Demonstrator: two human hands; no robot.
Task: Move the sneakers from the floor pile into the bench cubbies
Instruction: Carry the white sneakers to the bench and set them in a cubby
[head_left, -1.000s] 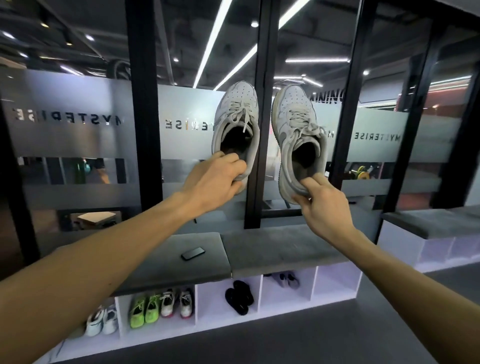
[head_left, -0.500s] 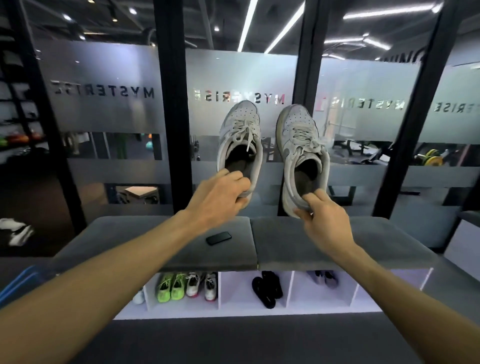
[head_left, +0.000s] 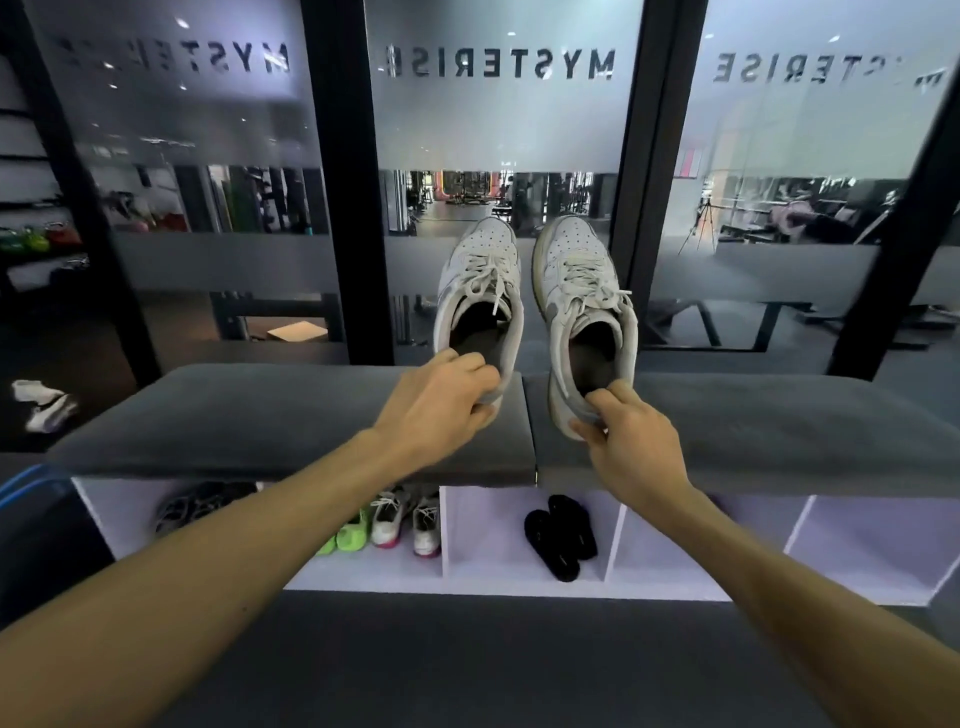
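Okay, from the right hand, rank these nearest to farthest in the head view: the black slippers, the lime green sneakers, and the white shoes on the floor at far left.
1. Black slippers: in the cubby just below the right hand.
2. Lime green sneakers: one cubby further left, partly behind the left forearm.
3. White shoes on the floor: far left, beyond the bench end.

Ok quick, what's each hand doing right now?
Left hand: grips the heel of the left white sneaker.
Right hand: pinches the heel of the right white sneaker.
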